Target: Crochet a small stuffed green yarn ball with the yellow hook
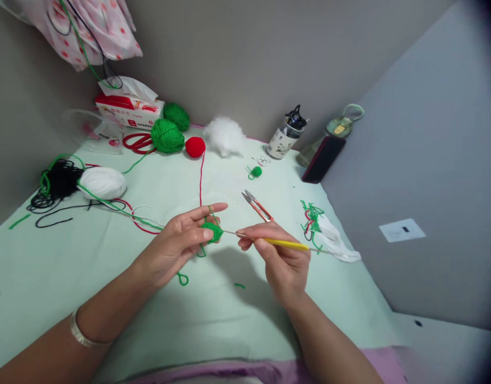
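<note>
My left hand [183,237] pinches a small green crochet piece [211,232] between thumb and fingers, its index finger stretched out with green yarn passing over it. My right hand [279,256] grips a crochet hook [287,244] with a yellow handle, held like a pen. The hook's thin metal end points left and meets the edge of the green piece; whether it is inside a stitch is too small to tell. A loop of green yarn [183,279] hangs below my left hand. Just beyond my right hand lie thread snips [256,205] with orange handles.
Behind are green yarn balls [167,135], a red ball [195,147], white stuffing [225,136], red-handled scissors [138,143] and a tissue pack [129,111]. White yarn [102,183] lies left. A pen jar [285,140], bottle [339,127] and phone [324,159] stand right, near yarn scraps [312,218].
</note>
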